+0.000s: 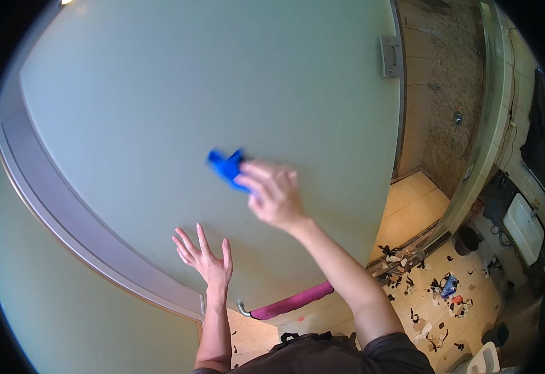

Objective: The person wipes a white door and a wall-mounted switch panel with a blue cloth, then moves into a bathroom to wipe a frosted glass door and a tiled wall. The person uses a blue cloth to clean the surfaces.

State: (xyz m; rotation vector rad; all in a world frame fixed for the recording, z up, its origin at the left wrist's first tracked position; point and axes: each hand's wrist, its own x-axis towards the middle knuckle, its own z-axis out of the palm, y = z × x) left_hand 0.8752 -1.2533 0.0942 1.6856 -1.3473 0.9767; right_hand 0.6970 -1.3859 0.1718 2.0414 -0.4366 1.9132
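Note:
A large frosted glass door (160,103) fills most of the head view. My right hand (277,191) holds a blue cloth (228,169) near the middle of the pane; hand and cloth are blurred. Lower and to the left, my left hand (209,262) is spread with fingers apart and holds nothing. Its palm faces the glass, but whether it touches cannot be told. Below both hands is the door's metal handle, wrapped in a magenta cover (293,301).
Scraps and debris (440,299) lie over the tiled floor at the lower right. Beyond them are a white sink (524,229), a dark bucket (467,240) and a shower area with mosaic wall (454,93). Another frosted panel (76,299) stands at the left.

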